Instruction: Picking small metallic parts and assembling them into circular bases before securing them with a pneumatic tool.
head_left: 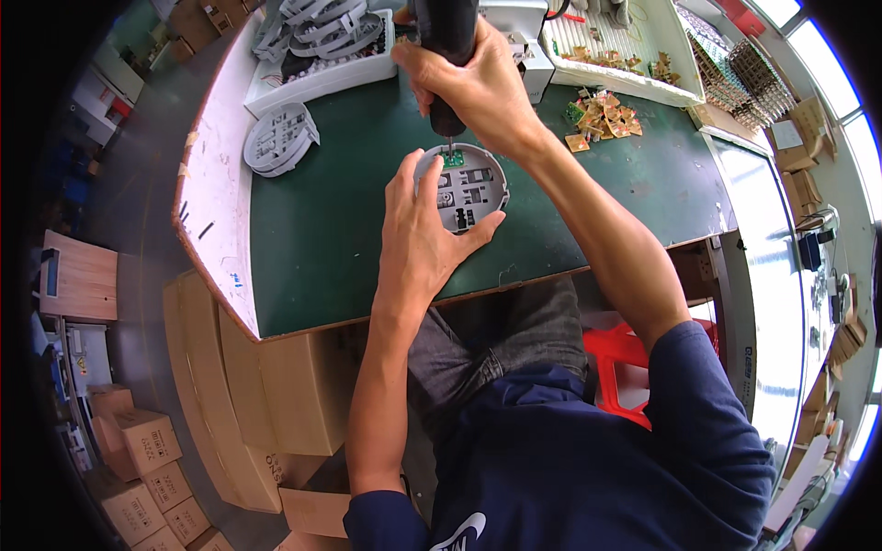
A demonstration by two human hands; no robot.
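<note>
A round grey plastic housing (480, 209) with moulded compartments lies on the green tabletop. My left hand (418, 225) grips it from the left, fingers on the far rim and thumb on the near right edge. Wrapped in my right hand (487, 96) is a black electric screwdriver (446, 32), held upright. Its bit points down onto a small green circuit board (455, 159) at the housing's far end. Whether a screw sits under the tip is too small to tell. A small black part (464, 219) sits in the housing near my left thumb.
Stacked grey housings (280, 138) lie at the left, by the white side wall (216, 197). Behind them stands a white foam box (317, 89) of grey parts. Loose small circuit boards (606, 118) are heaped at right, before a foam tray (643, 87). A red stool (614, 354) stands below.
</note>
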